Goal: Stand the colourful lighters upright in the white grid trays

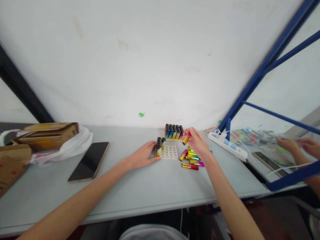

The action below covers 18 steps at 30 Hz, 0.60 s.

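My left hand [143, 155] is at the left side of a white tray [172, 154] with rows of round holes, thumb at its front corner and fingers towards its back. Several black-topped lighters [159, 146] stand upright in the tray's left part. Raised above the table to the right of the tray, my right hand [196, 141] pinches a shiny red-and-gold lighter [185, 138], held tilted. Below that hand lies a loose pile of shiny lighters [192, 156] in gold, red, green and purple, partly hidden by the hand and wrist.
Behind the tray stands a block of upright multicoloured lighters [173, 132]. A phone [88, 162] lies left, beside a white plastic bag [75, 144] and cardboard boxes [47, 136]. At right are a power strip [227, 145] and a blue metal frame [250, 88]; another person's hands [290, 145] show beyond it.
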Each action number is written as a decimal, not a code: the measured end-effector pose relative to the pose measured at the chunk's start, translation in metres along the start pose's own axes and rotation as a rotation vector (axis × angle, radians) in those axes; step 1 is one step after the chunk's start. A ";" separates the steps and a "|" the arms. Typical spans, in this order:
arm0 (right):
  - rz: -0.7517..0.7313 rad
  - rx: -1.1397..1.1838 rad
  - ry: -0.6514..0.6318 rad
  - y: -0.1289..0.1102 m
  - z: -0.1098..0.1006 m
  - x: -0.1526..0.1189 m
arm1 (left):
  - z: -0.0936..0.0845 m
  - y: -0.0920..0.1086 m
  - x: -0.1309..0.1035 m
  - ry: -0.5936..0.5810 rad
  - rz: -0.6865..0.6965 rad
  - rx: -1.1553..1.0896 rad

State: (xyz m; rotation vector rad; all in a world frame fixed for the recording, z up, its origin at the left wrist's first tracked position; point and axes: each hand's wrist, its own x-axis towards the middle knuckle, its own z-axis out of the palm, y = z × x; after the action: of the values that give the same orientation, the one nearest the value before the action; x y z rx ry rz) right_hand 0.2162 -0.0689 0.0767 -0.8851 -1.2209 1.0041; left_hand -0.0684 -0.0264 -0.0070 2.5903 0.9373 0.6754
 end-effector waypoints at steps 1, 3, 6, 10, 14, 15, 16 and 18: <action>0.022 0.047 -0.053 0.003 0.007 0.007 | 0.000 0.000 0.000 0.015 -0.010 -0.005; 0.068 0.110 -0.135 0.010 0.018 0.018 | 0.000 0.000 -0.001 0.036 -0.017 -0.015; 0.068 0.115 -0.126 0.027 0.026 0.023 | 0.000 -0.001 -0.002 0.045 -0.009 -0.014; 0.019 -0.084 -0.101 0.049 0.028 0.017 | -0.001 -0.002 -0.002 0.045 -0.020 0.023; 0.083 -0.094 -0.163 0.060 0.032 0.004 | -0.001 -0.002 -0.002 0.017 -0.030 0.025; 0.126 -0.079 -0.180 0.061 0.034 0.001 | -0.001 -0.002 -0.003 0.013 -0.034 0.028; 0.169 -0.074 -0.191 0.063 0.037 -0.001 | -0.001 -0.002 -0.003 0.010 -0.037 0.031; 0.245 -0.072 -0.193 0.066 0.043 -0.005 | -0.001 -0.001 -0.003 0.006 -0.047 0.036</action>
State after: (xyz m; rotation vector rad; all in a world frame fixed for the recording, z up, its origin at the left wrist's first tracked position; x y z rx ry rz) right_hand 0.1647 -0.0517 0.0195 -1.0299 -1.3389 1.2717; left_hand -0.0714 -0.0273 -0.0079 2.5899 1.0182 0.6602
